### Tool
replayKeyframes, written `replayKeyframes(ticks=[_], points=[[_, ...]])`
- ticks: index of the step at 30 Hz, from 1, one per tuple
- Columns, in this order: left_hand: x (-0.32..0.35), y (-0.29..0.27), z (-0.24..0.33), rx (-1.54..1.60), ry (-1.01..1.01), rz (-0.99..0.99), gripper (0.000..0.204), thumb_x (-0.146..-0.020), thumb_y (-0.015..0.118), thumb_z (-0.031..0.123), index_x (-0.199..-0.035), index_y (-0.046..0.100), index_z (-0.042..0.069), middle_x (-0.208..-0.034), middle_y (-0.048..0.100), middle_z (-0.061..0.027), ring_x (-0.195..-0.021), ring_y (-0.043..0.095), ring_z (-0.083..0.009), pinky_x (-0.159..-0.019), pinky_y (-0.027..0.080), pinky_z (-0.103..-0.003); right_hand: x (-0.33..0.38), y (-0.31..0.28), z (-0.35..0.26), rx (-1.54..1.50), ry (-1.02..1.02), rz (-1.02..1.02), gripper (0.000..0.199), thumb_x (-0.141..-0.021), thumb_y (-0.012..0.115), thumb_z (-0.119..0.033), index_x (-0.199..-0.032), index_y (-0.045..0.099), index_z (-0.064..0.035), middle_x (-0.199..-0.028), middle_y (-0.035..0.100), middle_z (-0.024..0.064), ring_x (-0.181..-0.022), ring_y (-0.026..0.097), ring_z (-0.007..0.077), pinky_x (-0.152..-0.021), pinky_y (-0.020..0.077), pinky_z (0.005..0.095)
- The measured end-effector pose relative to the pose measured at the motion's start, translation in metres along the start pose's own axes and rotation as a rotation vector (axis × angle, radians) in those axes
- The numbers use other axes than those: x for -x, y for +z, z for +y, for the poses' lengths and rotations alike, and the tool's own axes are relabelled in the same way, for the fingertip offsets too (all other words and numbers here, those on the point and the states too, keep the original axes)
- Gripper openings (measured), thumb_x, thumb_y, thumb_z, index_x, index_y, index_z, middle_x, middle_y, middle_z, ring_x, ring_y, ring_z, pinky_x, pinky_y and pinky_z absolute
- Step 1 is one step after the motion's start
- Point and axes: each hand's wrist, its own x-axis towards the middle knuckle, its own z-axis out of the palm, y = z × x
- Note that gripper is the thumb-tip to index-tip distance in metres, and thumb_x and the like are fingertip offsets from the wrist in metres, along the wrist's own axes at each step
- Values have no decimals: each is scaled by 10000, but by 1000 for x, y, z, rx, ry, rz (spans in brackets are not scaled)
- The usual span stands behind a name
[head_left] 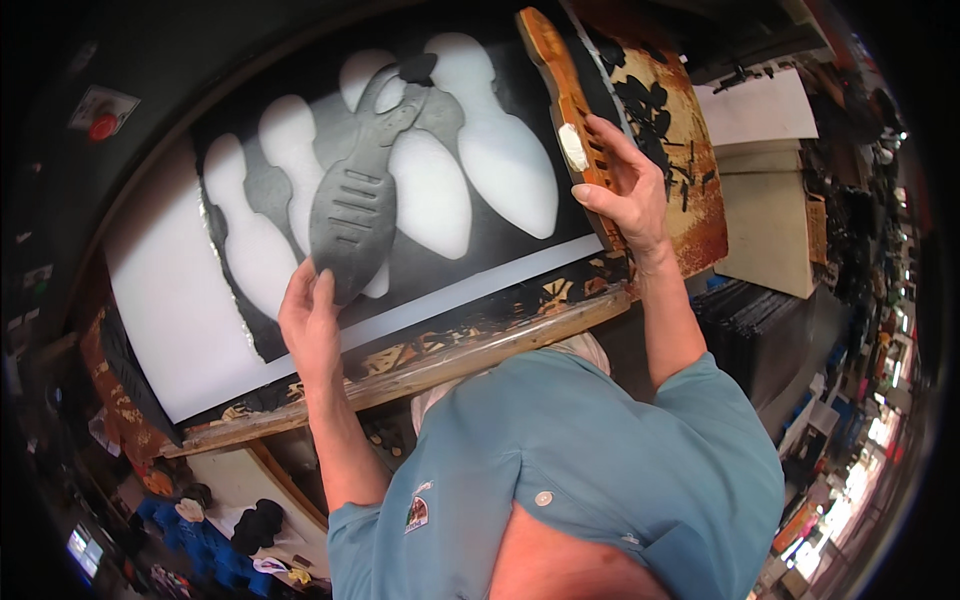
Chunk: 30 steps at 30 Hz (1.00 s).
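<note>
My left hand (312,318) pinches the toe end of a dark grey shoe sole (352,205) with a row of slots across it. The sole lies tilted over a black sheet (500,205), which has several sole-shaped holes showing white beneath. A small black scrap (418,68) sits by the sole's heel end. At the sheet's right edge, my right hand (632,190) is closed around an orange sole-shaped cutting die (552,70), standing on its side with a whitish patch near my thumb. Part of the die is hidden behind my fingers.
A white board (165,290) lies under the sheet. Along the near side runs a worn wooden edge (480,350). Black offcuts (648,105) lie on the rusty surface at right, beside a stack of dark sheets (745,320). A red button (102,126) is on the dark machine at far left.
</note>
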Motion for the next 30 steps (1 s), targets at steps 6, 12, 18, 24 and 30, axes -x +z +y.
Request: replayKeyframes(ticks=[6,12,18,24,30], points=[[-26,3,10,117,112,-77,350,-1039,721,63,-1341,653,-100,-1110,755,-63,-962,663,-76,-856,522,-220,-6,14,17,932,-194,19,863,-694,853,-338,-1455,636,7,-1516,460,317,-1319,508,473,-1135,454,521],[-29,-16,-2,25,201,-55,314,-1050,702,66,-1322,661,-87,-1118,752,-62,-996,669,-84,-884,527,-230,-57,53,-1,797,-552,26,531,-911,839,-218,-1350,688,39,-1370,671,205,-1287,609,362,-1105,491,435],[-28,-11,1,-77,274,79,284,-1025,719,67,-1268,710,-79,-1104,771,-76,-986,698,-136,-911,553,-281,-150,140,26,932,-777,5,364,-934,784,-252,-1176,755,19,-1102,693,186,-1040,649,356,-924,527,460],[-41,-85,18,-122,525,418,228,-1000,724,60,-1188,763,-63,-1058,791,-114,-962,705,-155,-889,570,-314,-157,131,35,576,-344,82,221,-1089,643,-224,-1180,691,-29,-959,693,126,-847,663,227,-782,539,382],[-66,-304,0,-324,595,937,307,-1045,708,145,-1295,739,-31,-1169,781,-109,-1038,710,-168,-948,568,-321,-133,76,35,376,-216,99,289,-1113,642,-266,-1219,690,-2,-956,686,17,-880,627,98,-803,517,262]])
